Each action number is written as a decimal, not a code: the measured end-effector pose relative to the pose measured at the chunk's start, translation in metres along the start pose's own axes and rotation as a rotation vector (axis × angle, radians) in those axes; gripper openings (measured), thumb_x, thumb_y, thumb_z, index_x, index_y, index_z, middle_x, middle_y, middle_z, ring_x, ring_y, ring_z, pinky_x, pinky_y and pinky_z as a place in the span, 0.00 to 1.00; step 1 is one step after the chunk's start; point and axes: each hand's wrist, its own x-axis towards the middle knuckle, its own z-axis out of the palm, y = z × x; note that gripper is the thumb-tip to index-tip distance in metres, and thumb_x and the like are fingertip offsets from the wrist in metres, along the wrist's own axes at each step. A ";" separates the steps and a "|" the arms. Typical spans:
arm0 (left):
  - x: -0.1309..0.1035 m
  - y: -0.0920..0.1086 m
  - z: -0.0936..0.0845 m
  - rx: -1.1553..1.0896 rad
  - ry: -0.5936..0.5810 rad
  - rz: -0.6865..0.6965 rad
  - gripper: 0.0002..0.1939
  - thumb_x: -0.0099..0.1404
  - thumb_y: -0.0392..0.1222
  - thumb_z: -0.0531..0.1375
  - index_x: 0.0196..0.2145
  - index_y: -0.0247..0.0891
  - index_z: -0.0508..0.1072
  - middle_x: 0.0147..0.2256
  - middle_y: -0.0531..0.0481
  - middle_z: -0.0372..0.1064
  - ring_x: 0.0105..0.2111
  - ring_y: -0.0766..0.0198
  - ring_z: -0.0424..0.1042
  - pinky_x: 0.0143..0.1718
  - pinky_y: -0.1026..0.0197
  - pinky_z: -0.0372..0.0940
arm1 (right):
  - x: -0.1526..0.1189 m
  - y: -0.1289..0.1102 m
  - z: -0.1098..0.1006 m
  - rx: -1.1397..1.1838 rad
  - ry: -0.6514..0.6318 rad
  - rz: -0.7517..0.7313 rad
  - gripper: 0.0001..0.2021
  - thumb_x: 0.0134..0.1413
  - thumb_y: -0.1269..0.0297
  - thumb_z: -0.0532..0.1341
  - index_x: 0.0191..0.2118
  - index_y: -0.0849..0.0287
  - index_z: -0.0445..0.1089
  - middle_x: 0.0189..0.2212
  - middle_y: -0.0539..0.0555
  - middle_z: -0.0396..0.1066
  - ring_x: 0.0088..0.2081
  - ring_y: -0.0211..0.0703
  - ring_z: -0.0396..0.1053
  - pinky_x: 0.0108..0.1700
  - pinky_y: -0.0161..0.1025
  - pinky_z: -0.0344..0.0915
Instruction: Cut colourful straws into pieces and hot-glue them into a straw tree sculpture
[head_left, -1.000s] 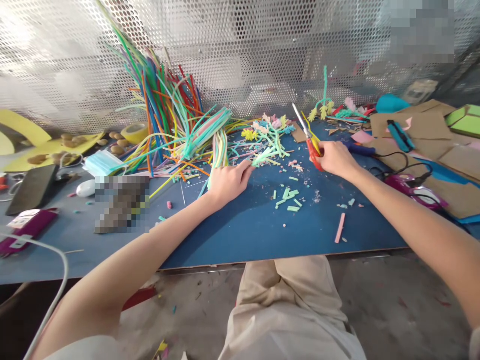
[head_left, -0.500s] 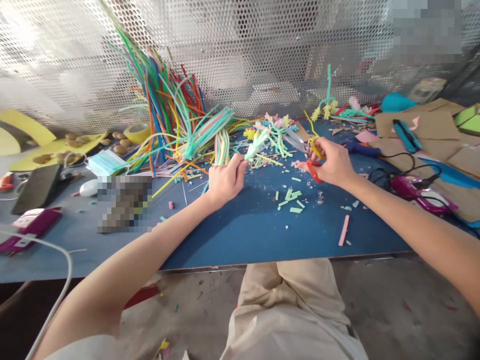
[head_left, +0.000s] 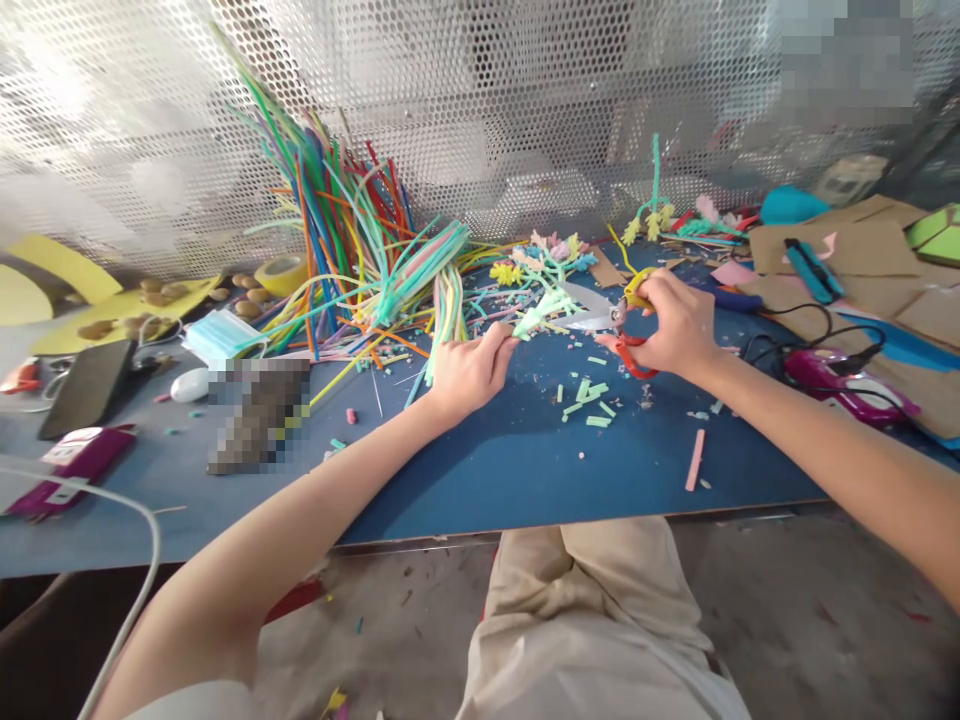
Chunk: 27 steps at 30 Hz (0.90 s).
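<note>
Pinched in my left hand (head_left: pixel 474 374) is a light green pipe-cleaner piece (head_left: pixel 538 312), its fuzzy end pointing up and right. My right hand (head_left: pixel 673 322) grips scissors (head_left: pixel 616 316) by their yellow and red handles. The blades are spread and point left, close beside the green piece. Short green cuttings (head_left: pixel 585 392) lie on the blue table (head_left: pixel 480 470) below the scissors. Behind the green piece sits a pile of pastel and yellow fuzzy shapes (head_left: pixel 551 250).
Long colourful pipe cleaners (head_left: pixel 330 220) lean on the perforated metal screen (head_left: pixel 450 110). A face mask (head_left: pixel 223 336), white mouse (head_left: pixel 190 385) and yellow tape (head_left: pixel 283 274) stand left. Cardboard (head_left: pixel 832 250), a blue cutter (head_left: pixel 814 270) and a magenta device (head_left: pixel 847 385) lie right.
The scissor blades have opened wider and are now beside the green piece. My left hand has shifted slightly right and down with it; the view has moved a little.
</note>
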 end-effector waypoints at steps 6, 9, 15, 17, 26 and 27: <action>0.000 0.001 0.000 -0.024 -0.007 -0.016 0.22 0.81 0.52 0.47 0.43 0.39 0.76 0.21 0.49 0.71 0.21 0.61 0.70 0.26 0.58 0.46 | -0.001 -0.001 0.001 -0.008 0.006 -0.025 0.25 0.49 0.37 0.71 0.35 0.53 0.64 0.34 0.55 0.73 0.32 0.46 0.72 0.30 0.43 0.66; 0.000 0.001 0.001 -0.028 0.005 -0.006 0.21 0.81 0.52 0.47 0.43 0.40 0.76 0.21 0.50 0.71 0.21 0.62 0.70 0.26 0.59 0.45 | -0.002 -0.002 0.002 -0.027 -0.022 -0.016 0.23 0.52 0.39 0.69 0.35 0.54 0.66 0.34 0.55 0.74 0.33 0.46 0.72 0.32 0.43 0.64; -0.001 0.003 0.001 -0.006 0.015 0.022 0.22 0.81 0.52 0.46 0.43 0.40 0.76 0.20 0.51 0.69 0.19 0.62 0.69 0.25 0.59 0.45 | -0.001 -0.007 0.003 -0.029 -0.010 -0.001 0.21 0.53 0.43 0.68 0.32 0.54 0.65 0.30 0.52 0.74 0.29 0.41 0.70 0.29 0.40 0.60; -0.001 0.003 0.001 -0.010 0.013 0.020 0.22 0.81 0.52 0.46 0.42 0.40 0.76 0.19 0.51 0.68 0.19 0.63 0.68 0.25 0.59 0.45 | -0.001 -0.008 0.002 -0.028 -0.022 0.013 0.21 0.53 0.43 0.68 0.32 0.54 0.65 0.30 0.52 0.73 0.29 0.41 0.69 0.29 0.40 0.59; -0.001 0.003 0.001 -0.036 0.024 0.039 0.21 0.80 0.51 0.48 0.41 0.40 0.76 0.19 0.52 0.68 0.19 0.64 0.67 0.25 0.59 0.45 | -0.003 -0.006 0.001 -0.025 -0.013 -0.030 0.13 0.55 0.53 0.66 0.30 0.54 0.65 0.28 0.50 0.73 0.27 0.39 0.68 0.28 0.40 0.57; -0.001 0.003 0.001 -0.032 0.029 0.045 0.20 0.80 0.51 0.48 0.41 0.40 0.76 0.19 0.52 0.68 0.18 0.64 0.67 0.25 0.60 0.46 | -0.003 -0.004 0.001 -0.029 -0.018 -0.031 0.12 0.55 0.54 0.65 0.30 0.54 0.65 0.28 0.51 0.73 0.27 0.40 0.68 0.28 0.40 0.57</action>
